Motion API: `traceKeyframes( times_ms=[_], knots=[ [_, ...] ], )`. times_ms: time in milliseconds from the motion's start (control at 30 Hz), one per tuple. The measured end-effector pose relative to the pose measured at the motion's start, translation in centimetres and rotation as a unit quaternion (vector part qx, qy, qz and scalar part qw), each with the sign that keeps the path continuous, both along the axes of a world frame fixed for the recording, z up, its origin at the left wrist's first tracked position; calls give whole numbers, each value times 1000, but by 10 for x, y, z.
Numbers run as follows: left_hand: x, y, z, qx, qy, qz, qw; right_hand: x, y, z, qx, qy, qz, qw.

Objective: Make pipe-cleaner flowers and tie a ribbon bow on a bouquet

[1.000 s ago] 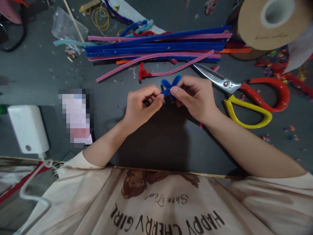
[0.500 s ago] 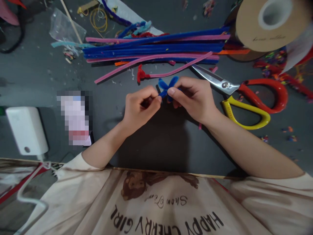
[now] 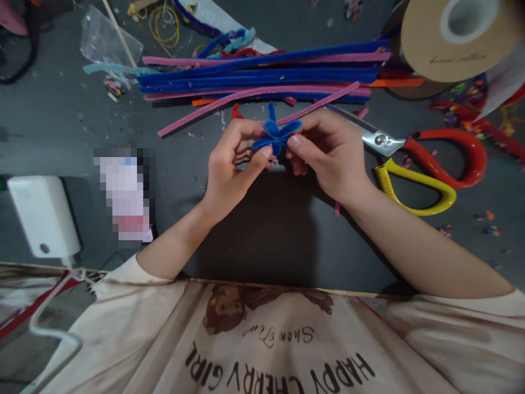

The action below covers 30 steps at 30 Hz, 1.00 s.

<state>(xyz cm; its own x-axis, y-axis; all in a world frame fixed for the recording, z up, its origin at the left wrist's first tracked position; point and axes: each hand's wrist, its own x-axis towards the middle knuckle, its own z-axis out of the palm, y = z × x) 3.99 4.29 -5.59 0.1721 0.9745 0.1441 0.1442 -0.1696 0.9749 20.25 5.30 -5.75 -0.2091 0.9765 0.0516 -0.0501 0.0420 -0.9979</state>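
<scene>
Between both hands, above the dark table, is a small blue pipe-cleaner flower (image 3: 277, 137) with several looped petals and one end pointing up. My left hand (image 3: 240, 158) pinches its left side between thumb and fingers. On the right side, my right hand (image 3: 330, 150) holds a petal with thumb and forefinger, the other fingers curled beneath. A red pipe-cleaner piece (image 3: 237, 111) lies just behind my left hand, partly hidden. Blue pipe cleaners (image 3: 254, 76) and a pink pipe cleaner (image 3: 197, 116) lie beyond the hands.
Scissors (image 3: 381, 140) with red and yellow handles lie at the right. A ribbon spool (image 3: 430, 54) stands at the back right. At the left are a white power bank (image 3: 44, 216), a blurred phone (image 3: 125, 197) and a clear plastic bag (image 3: 104, 41).
The blue flower has turned and spread, so more petals and an upright end show. Both hands have moved slightly up, and my left hand now covers more of the red piece.
</scene>
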Motion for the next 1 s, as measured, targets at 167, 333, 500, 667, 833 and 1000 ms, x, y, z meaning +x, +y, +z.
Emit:
traceKeyframes(
  times_ms=[167, 333, 500, 667, 833, 1000],
  knots=[
    [-1, 2, -3, 25, -13, 25, 999, 1, 1, -2, 24, 18, -3, 1000],
    [-3, -1, -1, -14, -70, 5, 997, 1, 1, 0, 14, 11, -1, 1000],
    [-4, -1, 2, -13, -37, -24, 999, 2, 1, 0, 16, -18, -8, 1000],
    [-4, -1, 3, -31, -31, -23, 999, 2, -1, 1, 33, -15, -17, 999],
    [-2, -2, 10, -31, -26, -44, 998, 4, -2, 1, 48, -13, -22, 999],
    [-1, -2, 10, -31, -23, -44, 998, 6, -4, 6, 148, -134, -36, 979]
  ],
)
